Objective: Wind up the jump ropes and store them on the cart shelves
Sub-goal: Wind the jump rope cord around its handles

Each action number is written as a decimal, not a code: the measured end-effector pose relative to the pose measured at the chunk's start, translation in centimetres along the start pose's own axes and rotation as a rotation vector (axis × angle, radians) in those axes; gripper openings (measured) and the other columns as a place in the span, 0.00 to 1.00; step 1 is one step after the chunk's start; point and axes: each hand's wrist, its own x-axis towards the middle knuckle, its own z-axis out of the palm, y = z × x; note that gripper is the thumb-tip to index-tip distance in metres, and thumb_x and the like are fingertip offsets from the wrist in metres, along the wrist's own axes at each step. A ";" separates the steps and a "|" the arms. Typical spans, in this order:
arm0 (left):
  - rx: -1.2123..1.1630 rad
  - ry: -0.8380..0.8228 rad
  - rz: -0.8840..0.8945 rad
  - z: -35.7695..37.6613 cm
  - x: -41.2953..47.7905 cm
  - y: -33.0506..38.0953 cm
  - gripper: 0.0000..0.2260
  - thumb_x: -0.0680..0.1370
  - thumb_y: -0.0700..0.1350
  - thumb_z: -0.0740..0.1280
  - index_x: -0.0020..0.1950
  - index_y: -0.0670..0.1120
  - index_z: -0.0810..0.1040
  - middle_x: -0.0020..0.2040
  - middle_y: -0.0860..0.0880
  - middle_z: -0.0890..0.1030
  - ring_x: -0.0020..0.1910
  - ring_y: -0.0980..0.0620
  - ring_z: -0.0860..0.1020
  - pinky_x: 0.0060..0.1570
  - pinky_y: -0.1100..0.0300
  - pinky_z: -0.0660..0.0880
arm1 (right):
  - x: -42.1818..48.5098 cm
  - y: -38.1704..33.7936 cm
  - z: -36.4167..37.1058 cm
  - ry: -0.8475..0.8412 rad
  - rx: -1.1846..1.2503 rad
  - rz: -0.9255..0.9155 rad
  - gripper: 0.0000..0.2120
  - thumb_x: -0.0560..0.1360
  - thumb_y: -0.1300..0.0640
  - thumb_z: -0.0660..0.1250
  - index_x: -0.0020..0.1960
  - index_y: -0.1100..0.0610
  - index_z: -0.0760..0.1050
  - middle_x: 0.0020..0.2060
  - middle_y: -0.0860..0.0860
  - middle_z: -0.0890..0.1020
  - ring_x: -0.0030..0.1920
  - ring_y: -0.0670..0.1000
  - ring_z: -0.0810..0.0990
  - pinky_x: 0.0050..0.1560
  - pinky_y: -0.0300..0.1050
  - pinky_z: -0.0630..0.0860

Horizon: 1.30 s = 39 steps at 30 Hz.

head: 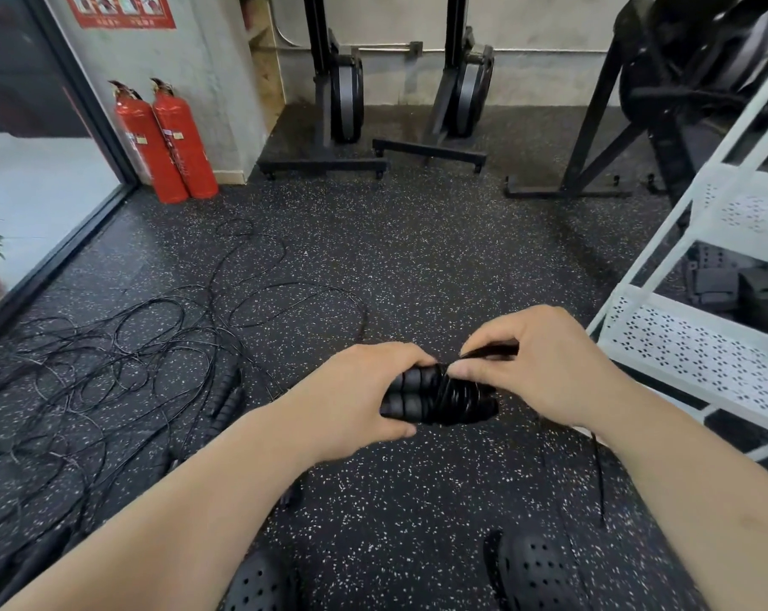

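Observation:
A black jump rope (439, 396) is held in front of me, its two ribbed handles side by side with the cord wrapped tightly round them. My left hand (356, 396) grips the handles' left end. My right hand (536, 363) pinches the cord's last stretch at the bundle's top right. A loose end of cord (600, 478) hangs below my right wrist. Several more black jump ropes (122, 359) lie tangled on the floor to the left, with two handles (228, 396) showing. The white cart (699, 346) with perforated shelves stands at the right.
Two red fire extinguishers (166, 143) lean at the wall, back left. Black exercise machines (338, 103) stand along the far wall and behind the cart. A glass door frame (65, 240) runs along the left. My black clogs (536, 571) show at the bottom.

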 end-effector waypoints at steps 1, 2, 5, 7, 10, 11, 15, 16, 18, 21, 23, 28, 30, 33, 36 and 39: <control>0.017 -0.013 0.021 -0.1 0.0 0.3 0.29 0.72 0.51 0.82 0.68 0.63 0.73 0.57 0.65 0.78 0.56 0.64 0.75 0.59 0.62 0.73 | 0.1 0.1 0.1 -0.022 0.017 0.000 0.06 0.70 0.41 0.81 0.43 0.41 0.87 0.38 0.37 0.86 0.42 0.40 0.84 0.52 0.47 0.81; 0.026 -0.027 0.038 -0.1 -0.1 0.5 0.29 0.73 0.52 0.82 0.68 0.62 0.72 0.58 0.65 0.78 0.57 0.64 0.75 0.61 0.61 0.73 | 0.2 0.1 0.1 -0.042 0.037 0.004 0.07 0.70 0.41 0.82 0.42 0.41 0.87 0.38 0.38 0.87 0.42 0.40 0.84 0.53 0.48 0.81; 0.038 -0.055 0.077 -0.2 -0.3 1.2 0.28 0.73 0.52 0.81 0.69 0.61 0.73 0.59 0.64 0.77 0.58 0.62 0.74 0.62 0.60 0.73 | 0.7 0.5 0.1 -0.073 0.083 0.021 0.08 0.68 0.41 0.83 0.41 0.42 0.87 0.38 0.40 0.87 0.42 0.41 0.85 0.53 0.47 0.81; 0.029 -0.063 0.089 -0.3 -0.4 1.6 0.28 0.74 0.52 0.81 0.69 0.61 0.73 0.58 0.64 0.77 0.57 0.63 0.74 0.61 0.61 0.73 | 0.8 0.7 -0.1 -0.093 0.137 0.025 0.09 0.67 0.43 0.84 0.42 0.44 0.88 0.39 0.41 0.88 0.42 0.41 0.86 0.51 0.45 0.79; -0.042 -0.064 0.097 -0.8 -0.9 2.1 0.27 0.74 0.50 0.81 0.68 0.62 0.73 0.56 0.65 0.78 0.57 0.65 0.75 0.55 0.70 0.70 | 0.7 0.8 -0.8 -0.148 0.287 0.033 0.09 0.68 0.50 0.85 0.44 0.50 0.88 0.40 0.46 0.89 0.43 0.47 0.87 0.49 0.41 0.78; -0.087 -0.065 0.089 -1.1 -1.1 2.3 0.28 0.74 0.50 0.81 0.68 0.62 0.72 0.55 0.66 0.79 0.57 0.65 0.76 0.53 0.72 0.69 | 0.6 0.9 -1.0 -0.166 0.335 0.032 0.09 0.68 0.50 0.85 0.45 0.52 0.88 0.41 0.48 0.89 0.44 0.50 0.88 0.50 0.43 0.79; -0.269 -0.101 0.060 -2.1 -1.5 3.3 0.31 0.72 0.48 0.83 0.66 0.61 0.69 0.57 0.65 0.82 0.57 0.60 0.79 0.55 0.67 0.72 | 0.4 1.3 -1.9 -0.210 0.484 0.034 0.11 0.69 0.49 0.82 0.45 0.55 0.87 0.38 0.52 0.87 0.36 0.50 0.80 0.41 0.40 0.76; -0.303 -0.106 0.059 -2.3 -1.6 3.5 0.31 0.72 0.47 0.83 0.66 0.61 0.69 0.58 0.64 0.82 0.58 0.58 0.80 0.58 0.64 0.73 | 0.3 1.3 -2.0 -0.209 0.495 0.039 0.11 0.70 0.49 0.81 0.45 0.56 0.87 0.35 0.51 0.85 0.35 0.46 0.79 0.38 0.36 0.74; -0.377 -0.098 0.053 -2.7 -1.8 3.7 0.31 0.72 0.46 0.83 0.66 0.60 0.69 0.59 0.61 0.83 0.58 0.56 0.80 0.61 0.61 0.73 | 0.3 1.2 -2.0 -0.212 0.547 0.076 0.13 0.72 0.49 0.78 0.46 0.60 0.86 0.34 0.51 0.83 0.32 0.45 0.77 0.33 0.33 0.71; -0.492 -0.050 0.038 -2.8 -2.1 3.6 0.31 0.72 0.44 0.84 0.67 0.58 0.70 0.60 0.58 0.84 0.60 0.54 0.81 0.65 0.54 0.75 | 0.3 1.1 -1.2 -0.238 0.628 0.127 0.13 0.79 0.51 0.74 0.44 0.61 0.83 0.36 0.52 0.85 0.36 0.46 0.81 0.40 0.42 0.75; -0.611 0.010 0.013 -2.7 -2.1 3.2 0.31 0.73 0.42 0.83 0.68 0.56 0.70 0.63 0.54 0.84 0.62 0.50 0.83 0.68 0.43 0.76 | 0.4 0.9 0.0 -0.197 0.584 0.187 0.12 0.84 0.59 0.68 0.42 0.59 0.82 0.37 0.54 0.86 0.38 0.51 0.83 0.46 0.49 0.78; -0.668 0.208 -0.090 -2.2 -1.3 1.9 0.30 0.77 0.44 0.80 0.71 0.59 0.68 0.62 0.58 0.85 0.61 0.56 0.83 0.66 0.51 0.77 | 0.6 -0.3 3.9 -0.113 0.399 0.247 0.25 0.87 0.49 0.58 0.36 0.49 0.83 0.25 0.46 0.74 0.30 0.51 0.69 0.37 0.45 0.68; -0.667 0.305 -0.159 -1.8 -0.8 1.3 0.27 0.77 0.45 0.80 0.70 0.57 0.70 0.59 0.60 0.85 0.58 0.60 0.84 0.62 0.58 0.76 | 0.7 -0.7 5.3 -0.120 0.236 0.181 0.26 0.88 0.43 0.54 0.42 0.52 0.83 0.25 0.45 0.76 0.26 0.46 0.71 0.32 0.45 0.68; -0.614 0.468 -0.291 -1.3 0.0 -0.1 0.27 0.75 0.48 0.81 0.68 0.59 0.70 0.55 0.62 0.85 0.52 0.65 0.83 0.54 0.64 0.76 | -0.1 -1.3 6.7 -0.170 0.061 0.106 0.20 0.88 0.43 0.55 0.43 0.48 0.77 0.30 0.47 0.79 0.29 0.46 0.75 0.38 0.51 0.74; -0.472 0.526 -0.395 -1.3 0.3 -1.6 0.29 0.75 0.50 0.82 0.68 0.60 0.68 0.55 0.64 0.80 0.50 0.68 0.79 0.45 0.73 0.70 | -1.0 -2.2 7.0 -0.181 -0.078 0.056 0.16 0.88 0.43 0.55 0.49 0.46 0.77 0.31 0.48 0.79 0.29 0.46 0.75 0.34 0.47 0.72; -0.374 0.487 -0.430 -1.3 0.4 -2.6 0.31 0.76 0.49 0.81 0.72 0.57 0.66 0.58 0.61 0.80 0.51 0.63 0.79 0.44 0.69 0.70 | -1.3 -3.0 6.2 -0.073 -0.284 0.029 0.13 0.87 0.41 0.55 0.54 0.46 0.75 0.33 0.46 0.79 0.32 0.47 0.77 0.36 0.50 0.74</control>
